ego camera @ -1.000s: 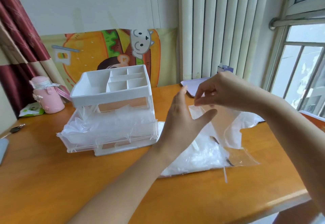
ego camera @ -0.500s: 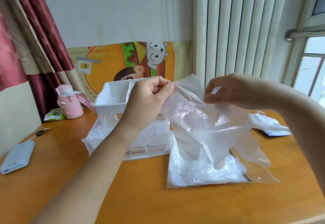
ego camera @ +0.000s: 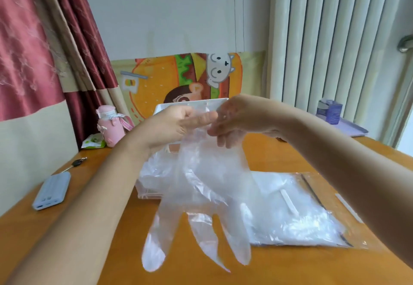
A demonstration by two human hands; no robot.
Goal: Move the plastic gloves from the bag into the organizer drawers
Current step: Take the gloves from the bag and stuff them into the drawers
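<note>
Big wooden table (ego camera: 290, 267) here, and toward its near right corner the clear bag (ego camera: 312, 224) lies flat with a thick white wad of gloves inside, so I'd say there's plenty left to move. One plastic glove (ego camera: 207, 184) hangs above the middle of the table, cuff up, fingers dangling low over the wood. Behind it, nearer the back edge, stands the white organizer (ego camera: 169, 107). Only its top rim shows, plus a bit of a pulled-out lower drawer (ego camera: 148, 182) with film bulging out. Left hand (ego camera: 176, 126) and right hand (ego camera: 243, 117) meet at the cuff, each pinching the thin film. My read: one glove is out and being readied, and next it wants bunching up, then carrying back and left into that drawer. How full the drawer is I can't tell, and the glove's thumb is lost in the glare
</note>
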